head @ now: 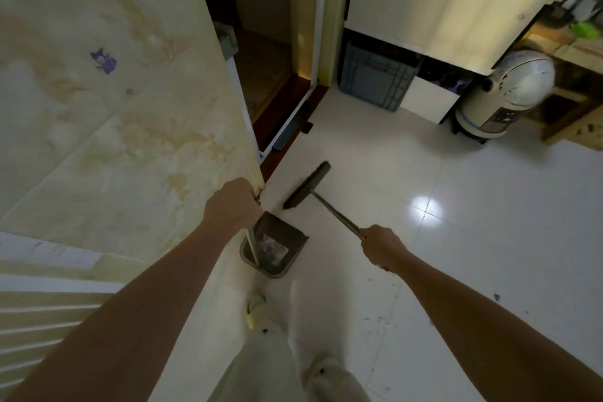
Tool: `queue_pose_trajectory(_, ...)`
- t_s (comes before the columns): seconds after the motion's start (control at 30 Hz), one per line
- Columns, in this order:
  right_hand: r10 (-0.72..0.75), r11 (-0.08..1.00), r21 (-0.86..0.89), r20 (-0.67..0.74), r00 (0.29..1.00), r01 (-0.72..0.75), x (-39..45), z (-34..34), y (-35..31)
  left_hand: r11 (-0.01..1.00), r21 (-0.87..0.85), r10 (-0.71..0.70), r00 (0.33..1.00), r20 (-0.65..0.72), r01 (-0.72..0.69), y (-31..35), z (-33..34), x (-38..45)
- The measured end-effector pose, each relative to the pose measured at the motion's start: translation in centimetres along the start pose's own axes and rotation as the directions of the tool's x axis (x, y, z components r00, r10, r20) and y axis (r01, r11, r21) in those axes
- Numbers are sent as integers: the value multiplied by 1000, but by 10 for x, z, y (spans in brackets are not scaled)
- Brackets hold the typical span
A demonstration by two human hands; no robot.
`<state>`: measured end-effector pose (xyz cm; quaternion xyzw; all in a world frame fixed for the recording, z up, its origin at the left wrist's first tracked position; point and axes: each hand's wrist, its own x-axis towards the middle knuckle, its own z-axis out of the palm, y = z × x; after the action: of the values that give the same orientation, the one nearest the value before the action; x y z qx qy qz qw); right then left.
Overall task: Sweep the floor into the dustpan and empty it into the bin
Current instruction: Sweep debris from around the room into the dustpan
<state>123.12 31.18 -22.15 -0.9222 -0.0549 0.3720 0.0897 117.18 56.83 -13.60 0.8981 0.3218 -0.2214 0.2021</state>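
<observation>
My left hand [232, 206] grips the top of the dustpan's upright handle [252, 243], close to the tiled wall's corner. The dark dustpan [277, 246] stands on the white floor below it, with dirt lying inside. My right hand [381, 245] grips the broom's metal handle [336, 214]. The dark broom head [307, 184] rests on the floor just beyond the dustpan's open mouth, near the doorway sill. A round cream bin [507, 93] with a domed lid stands at the far right, well away from both hands.
A tiled wall [107, 114] fills the left. An open doorway [277, 75] with a dark sill lies ahead. A grey crate [375, 78] and a white box [429, 99] sit under a counter. Wooden shelving [574, 101] stands at the right. My legs and slippers are at the bottom.
</observation>
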Motion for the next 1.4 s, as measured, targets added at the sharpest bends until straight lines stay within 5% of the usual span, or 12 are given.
queue_pose_trajectory(0.17,-89,991,-100,-30,996,86,56,-34,-81,996,-25,89,994,61,-87,9,-22,51)
queue_pose_trajectory(0.37,14,990,140,-3,1000,-14,127,-27,-180,986,-25,168,984,57,-166,20,-55,124)
queue_pose_trajectory(0.53,81,965,247,55,995,-92,198,-39,-223,971,26,234,969,80,-236,18,-78,181)
queue_pose_trajectory(0.7,78,982,164,122,989,-97,232,-37,-238,922,184,314,936,163,-341,32,-78,194)
queue_pose_trajectory(0.87,109,992,59,59,992,-112,221,-40,-200,909,227,315,933,172,-349,37,-90,206)
queue_pose_trajectory(1.2,363,928,48,97,927,-368,134,-36,-55,959,142,232,967,102,-245,69,-82,168)
queue_pose_trajectory(1.4,382,920,66,74,921,-386,80,-55,6,971,85,228,973,-36,-225,95,-72,140)
